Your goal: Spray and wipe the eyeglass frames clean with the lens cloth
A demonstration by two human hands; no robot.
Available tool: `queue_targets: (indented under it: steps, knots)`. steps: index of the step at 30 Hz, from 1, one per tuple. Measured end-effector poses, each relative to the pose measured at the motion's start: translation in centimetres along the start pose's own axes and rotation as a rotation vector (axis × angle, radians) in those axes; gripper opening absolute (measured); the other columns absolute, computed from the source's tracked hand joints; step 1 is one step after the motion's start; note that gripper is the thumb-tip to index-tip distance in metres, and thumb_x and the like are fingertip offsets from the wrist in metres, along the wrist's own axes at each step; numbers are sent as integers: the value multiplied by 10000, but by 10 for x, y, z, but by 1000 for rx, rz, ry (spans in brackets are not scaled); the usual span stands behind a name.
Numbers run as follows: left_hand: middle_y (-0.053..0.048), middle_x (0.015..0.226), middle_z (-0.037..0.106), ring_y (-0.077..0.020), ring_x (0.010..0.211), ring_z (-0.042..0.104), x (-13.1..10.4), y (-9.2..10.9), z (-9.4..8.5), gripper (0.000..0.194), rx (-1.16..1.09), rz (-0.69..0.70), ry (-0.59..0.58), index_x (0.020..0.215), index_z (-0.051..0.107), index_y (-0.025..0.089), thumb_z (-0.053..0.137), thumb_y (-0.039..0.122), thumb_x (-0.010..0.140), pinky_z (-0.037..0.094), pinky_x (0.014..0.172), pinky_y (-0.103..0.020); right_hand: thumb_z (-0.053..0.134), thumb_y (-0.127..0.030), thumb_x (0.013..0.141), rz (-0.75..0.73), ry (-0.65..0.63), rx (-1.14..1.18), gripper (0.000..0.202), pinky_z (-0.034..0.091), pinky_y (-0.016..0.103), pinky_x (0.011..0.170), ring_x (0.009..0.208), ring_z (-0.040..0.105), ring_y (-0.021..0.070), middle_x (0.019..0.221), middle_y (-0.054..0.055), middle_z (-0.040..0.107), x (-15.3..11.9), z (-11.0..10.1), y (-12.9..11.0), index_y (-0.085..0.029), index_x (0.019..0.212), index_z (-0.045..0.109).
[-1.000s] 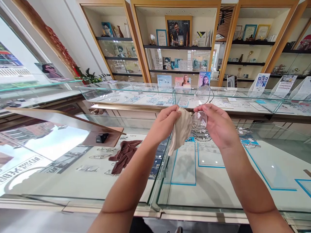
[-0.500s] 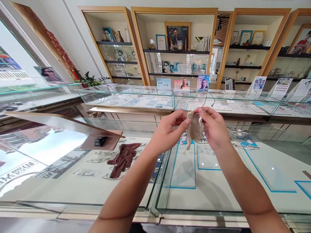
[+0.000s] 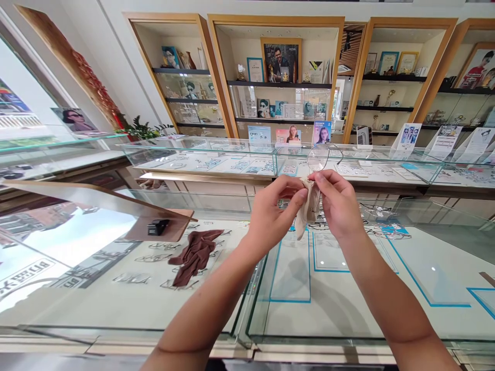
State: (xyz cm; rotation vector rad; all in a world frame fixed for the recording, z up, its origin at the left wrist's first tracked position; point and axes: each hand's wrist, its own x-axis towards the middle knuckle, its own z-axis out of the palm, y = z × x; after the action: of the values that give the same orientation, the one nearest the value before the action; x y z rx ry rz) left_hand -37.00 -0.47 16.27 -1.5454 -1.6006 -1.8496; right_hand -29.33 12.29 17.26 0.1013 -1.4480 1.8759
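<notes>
Right now, the glasses [image 3: 318, 157] are up in the air in front of me, above the near glass tabletop [image 3: 344, 322], one round lens standing clear of my fingers and a thin temple curving out from it at about two o'clock. My right hand [image 3: 337, 203], at five o'clock from that lens, pinches the frame between thumb and fingertips near its middle. The beige cloth [image 3: 308, 214] hangs at six o'clock in soft folds; my left hand [image 3: 276, 210], at seven to eight o'clock, grips it between a bent forefinger and the thumb, its fingertips just beside those of the other hand. The lower lens seems to be inside the folds, though the cloth covers too much of it for me to be sure.

Farther out, at eight o'clock, a crumpled brown cloth [image 3: 196, 255] lies with several pairs of eyeglasses near it. Beyond it, between eight and nine, a small black object [image 3: 158, 227] sits against a tilted wooden panel [image 3: 176, 226]. Blue-edged panels lie at six to seven o'clock, and more frames [image 3: 392, 232] are gathered at four.

Straight ahead at twelve, a purple card [image 3: 322, 133] stands at the far display case [image 3: 216, 176], and tall wood-framed shelves [image 3: 276, 19] rise behind it. A leafy plant [image 3: 142, 127] shows between nine and ten.
</notes>
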Motion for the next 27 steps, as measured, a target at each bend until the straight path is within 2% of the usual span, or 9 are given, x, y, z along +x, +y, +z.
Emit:
queue_targets:
  steps: [4, 6, 10, 13, 15, 17, 20, 23, 27]
  knots:
    - [-14, 981, 710, -107, 813, 686, 0, -6, 8, 319, -239, -173, 113, 998, 625, 212, 839, 406, 863, 559, 747, -218, 906, -467, 726, -8, -17, 57, 273, 554, 333, 845, 824, 633, 151, 890, -14, 724, 0, 2, 1, -263, 796, 737]
    - [-11, 944, 720, -115, 765, 687, 1, -6, 7, 435, -397, -288, 48, 1037, 605, 215, 877, 470, 814, 557, 687, -222, 914, -480, 718, -1, -38, 75, 290, 559, 334, 822, 808, 631, 152, 879, -15, 719, 0, 3, 1, -265, 791, 732]
    - [4, 744, 682, -137, 615, 648, 4, -5, 4, 487, -556, -504, -248, 1001, 634, 178, 828, 591, 831, 535, 577, -255, 920, -510, 711, -1, -94, 82, 314, 560, 329, 816, 814, 627, 152, 881, -16, 713, 0, 3, 0, -268, 778, 732]
    - [15, 695, 631, -115, 591, 604, 3, -3, 4, 505, -612, -559, -283, 903, 652, 154, 831, 618, 815, 511, 565, -241, 932, -519, 695, -7, -108, 89, 335, 556, 321, 813, 842, 625, 153, 907, -13, 719, 0, 2, 0, -266, 765, 723]
    - [17, 734, 647, -109, 621, 614, 3, -1, 5, 515, -668, -588, -255, 955, 658, 155, 883, 582, 773, 515, 585, -226, 927, -524, 698, -3, -102, 90, 341, 554, 324, 803, 846, 623, 158, 905, -11, 715, 0, 2, 0, -266, 770, 716]
    - [18, 794, 680, -112, 654, 645, 3, 1, 8, 553, -706, -607, -220, 1035, 636, 170, 930, 528, 733, 537, 615, -224, 914, -532, 712, -4, -84, 87, 344, 555, 331, 804, 846, 621, 162, 905, -7, 711, 0, 1, 1, -266, 778, 707]
    - [44, 762, 684, -109, 593, 640, 2, 4, 11, 572, -703, -586, -155, 1026, 532, 212, 941, 485, 732, 521, 562, -213, 909, -537, 715, -4, -58, 104, 356, 558, 330, 805, 859, 626, 166, 923, -5, 717, 2, 0, 1, -264, 783, 691]
    - [76, 724, 670, -90, 521, 584, 0, 5, 15, 593, -681, -497, -99, 1002, 432, 252, 928, 464, 758, 470, 499, -193, 923, -531, 700, 6, -47, 127, 367, 552, 312, 788, 860, 631, 160, 927, -10, 719, 2, -1, 0, -262, 785, 688]
    - [38, 879, 714, -90, 623, 623, -3, 1, 19, 551, -615, -369, -52, 1080, 463, 263, 897, 456, 801, 497, 574, -204, 919, -537, 704, 20, -35, 115, 368, 534, 295, 735, 799, 607, 144, 911, -17, 705, 0, -1, -1, -263, 789, 688]
